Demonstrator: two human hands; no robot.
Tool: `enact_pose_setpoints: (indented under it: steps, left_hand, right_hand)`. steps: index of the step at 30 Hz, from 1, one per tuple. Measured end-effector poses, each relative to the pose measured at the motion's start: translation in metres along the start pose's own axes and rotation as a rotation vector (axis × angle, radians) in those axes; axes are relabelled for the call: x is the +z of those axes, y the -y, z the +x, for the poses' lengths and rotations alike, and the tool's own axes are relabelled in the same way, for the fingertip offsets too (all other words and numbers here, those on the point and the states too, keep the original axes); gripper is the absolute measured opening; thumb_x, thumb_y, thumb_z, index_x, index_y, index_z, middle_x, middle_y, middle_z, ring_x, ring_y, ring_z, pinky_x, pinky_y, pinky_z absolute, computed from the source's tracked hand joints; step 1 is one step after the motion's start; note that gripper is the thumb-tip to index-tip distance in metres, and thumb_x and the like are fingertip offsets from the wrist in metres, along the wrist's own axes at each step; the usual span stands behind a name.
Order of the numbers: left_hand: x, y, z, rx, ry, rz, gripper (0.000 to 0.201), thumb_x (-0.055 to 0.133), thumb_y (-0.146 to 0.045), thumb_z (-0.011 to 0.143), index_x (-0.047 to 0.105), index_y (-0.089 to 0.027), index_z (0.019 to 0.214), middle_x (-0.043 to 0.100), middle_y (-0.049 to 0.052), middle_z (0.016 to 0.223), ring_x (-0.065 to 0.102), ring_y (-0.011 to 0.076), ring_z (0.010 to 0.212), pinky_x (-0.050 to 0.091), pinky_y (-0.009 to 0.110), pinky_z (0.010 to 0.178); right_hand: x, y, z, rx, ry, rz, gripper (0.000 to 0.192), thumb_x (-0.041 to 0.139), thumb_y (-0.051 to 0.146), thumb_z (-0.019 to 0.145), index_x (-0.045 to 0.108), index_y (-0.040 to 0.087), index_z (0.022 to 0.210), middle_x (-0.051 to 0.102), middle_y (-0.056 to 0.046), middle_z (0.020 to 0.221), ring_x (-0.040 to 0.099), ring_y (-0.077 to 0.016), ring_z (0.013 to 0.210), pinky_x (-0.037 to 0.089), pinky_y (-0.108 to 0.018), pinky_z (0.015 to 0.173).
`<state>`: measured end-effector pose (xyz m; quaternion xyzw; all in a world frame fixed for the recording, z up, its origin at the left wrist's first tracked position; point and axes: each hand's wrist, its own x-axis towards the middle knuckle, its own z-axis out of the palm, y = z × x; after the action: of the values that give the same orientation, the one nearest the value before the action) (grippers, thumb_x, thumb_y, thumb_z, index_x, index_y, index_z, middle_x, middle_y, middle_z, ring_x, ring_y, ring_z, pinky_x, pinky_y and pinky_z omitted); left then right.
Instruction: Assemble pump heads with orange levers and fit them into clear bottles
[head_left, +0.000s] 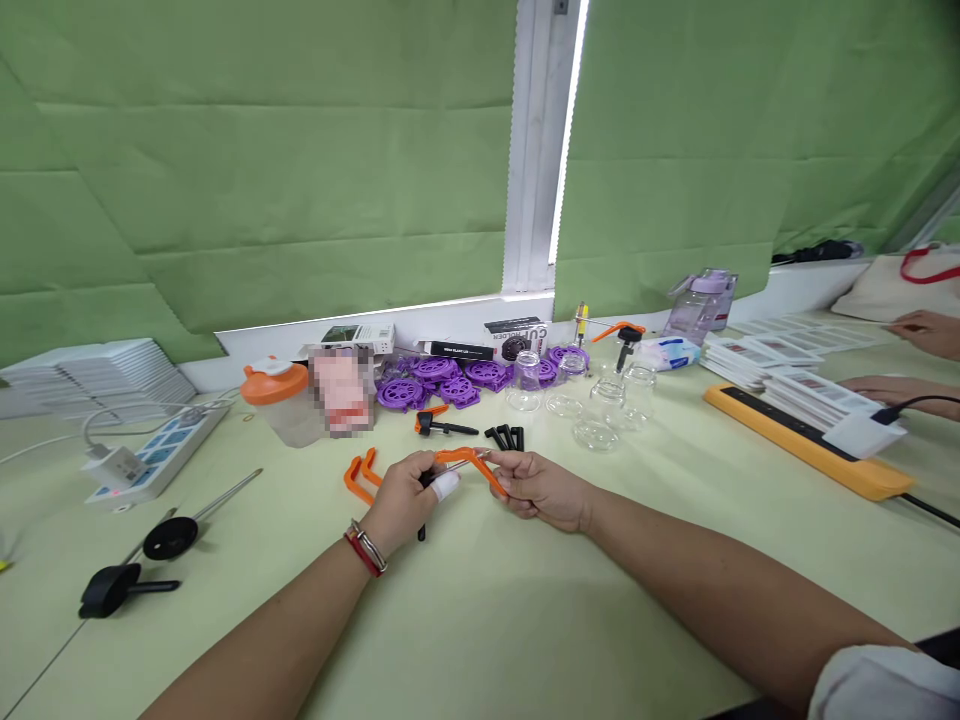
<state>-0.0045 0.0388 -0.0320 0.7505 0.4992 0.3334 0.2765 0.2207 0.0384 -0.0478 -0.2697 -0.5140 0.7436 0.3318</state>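
Both hands (480, 488) hold orange clip (471, 459) crosswise.

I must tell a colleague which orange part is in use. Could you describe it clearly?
Start at the purple wheels under the window, then come toward the two hands. The orange clip spans left hand and right hand. Two spare orange pieces lie untouched beside it.

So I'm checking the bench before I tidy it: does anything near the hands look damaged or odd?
One thing: the left hand has a white wrap on one fingertip, like a bandage. Otherwise both hands just hold the orange clip, and the loose orange pieces and glass jars look intact, nothing spilled.
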Motion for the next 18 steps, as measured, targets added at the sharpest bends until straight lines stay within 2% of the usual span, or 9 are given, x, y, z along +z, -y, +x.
enact_pose_setpoints:
  steps: [2,5,10,13,15,18]
  left_hand:
    - [0.000,0.002,-0.001,-0.018,-0.060,-0.031,0.019,0.063,-0.035,0.074,0.057,-0.020,0.083,0.055,-0.001,0.073,0.050,0.0150,0.066,0.040,0.026,0.060]
    - [0.000,0.002,-0.002,-0.007,-0.140,-0.051,0.036,0.070,-0.029,0.066,0.053,-0.022,0.096,0.058,0.000,0.086,0.054,0.0165,0.076,0.044,0.028,0.068]
    - [0.003,-0.004,-0.004,0.034,-0.135,-0.119,0.054,0.073,-0.026,0.063,0.047,-0.023,0.110,0.055,0.004,0.101,0.056,0.0182,0.092,0.046,0.031,0.080]
    - [0.004,-0.006,-0.004,0.072,-0.184,-0.118,0.059,0.074,-0.026,0.062,0.046,-0.023,0.113,0.053,0.005,0.106,0.056,0.0192,0.095,0.047,0.034,0.084]
    - [0.004,-0.007,-0.005,0.120,-0.216,-0.078,0.054,0.074,-0.026,0.062,0.050,-0.023,0.110,0.050,0.007,0.112,0.056,0.0204,0.098,0.047,0.035,0.084]
    - [0.003,-0.011,-0.005,0.186,-0.211,-0.020,0.032,0.071,-0.028,0.066,0.057,-0.021,0.094,0.047,0.009,0.118,0.054,0.0229,0.105,0.046,0.036,0.086]
  right_hand:
    - [0.000,-0.001,0.000,-0.003,-0.003,-0.007,0.050,0.064,0.033,0.079,0.052,0.025,0.126,0.047,0.003,0.066,0.022,-0.0037,0.046,0.010,-0.021,0.045]
    - [-0.001,-0.003,0.001,-0.008,-0.002,-0.006,0.044,0.065,0.033,0.079,0.057,0.023,0.120,0.047,0.003,0.066,0.022,-0.0032,0.045,0.009,-0.021,0.044]
    - [-0.004,-0.007,0.003,-0.023,-0.012,0.046,0.037,0.066,0.030,0.078,0.060,0.023,0.114,0.049,0.003,0.067,0.025,-0.0028,0.045,0.009,-0.020,0.044]
    - [-0.004,-0.007,0.002,-0.015,-0.019,0.079,0.037,0.067,0.030,0.077,0.060,0.024,0.113,0.050,0.003,0.068,0.027,-0.0028,0.045,0.011,-0.020,0.044]
    - [-0.003,-0.007,0.001,-0.001,-0.006,0.096,0.041,0.068,0.030,0.076,0.060,0.025,0.115,0.051,0.003,0.068,0.027,-0.0030,0.045,0.011,-0.020,0.044]
    - [-0.002,-0.006,0.000,-0.005,0.037,0.109,0.043,0.069,0.031,0.075,0.060,0.025,0.117,0.052,0.002,0.067,0.027,-0.0033,0.045,0.012,-0.020,0.044]
